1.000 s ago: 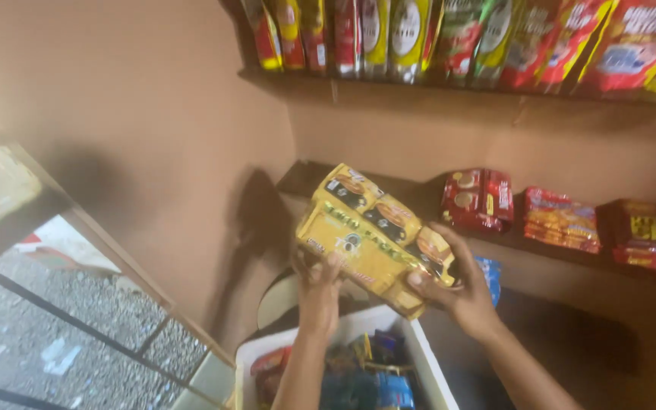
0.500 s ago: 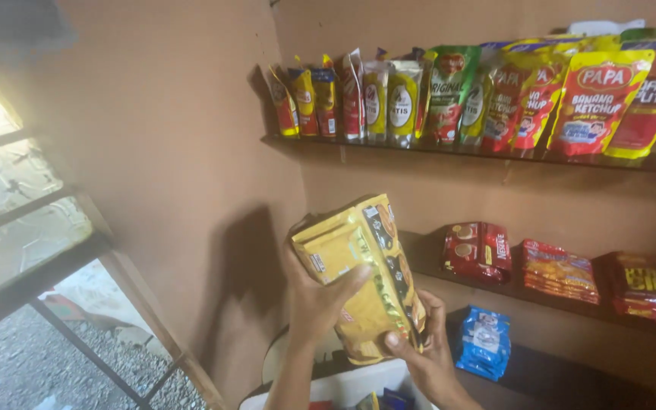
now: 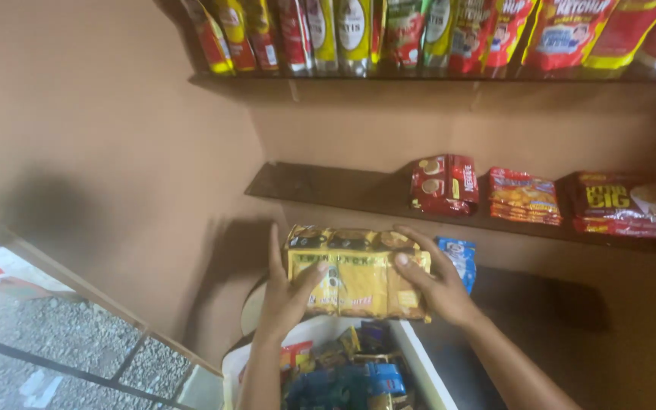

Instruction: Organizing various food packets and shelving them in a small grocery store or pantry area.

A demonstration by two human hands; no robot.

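Observation:
A yellow multi-pack of snack packets (image 3: 358,273) is held level between both hands, below the middle shelf (image 3: 328,188). My left hand (image 3: 286,292) grips its left end with the thumb across the front. My right hand (image 3: 438,281) grips its right end. Under the pack stands a white box (image 3: 427,368) filled with several mixed packets (image 3: 343,368).
Red and orange packets (image 3: 443,184) lie on the middle shelf to the right. A blue packet (image 3: 458,258) stands behind my right hand. Sauce pouches (image 3: 419,30) line the top shelf. A brown wall is at left, a window frame (image 3: 77,296) at lower left.
The yellow pack has turned from upright to level and come down lower, just above the white box. The view has tilted down and to the right.

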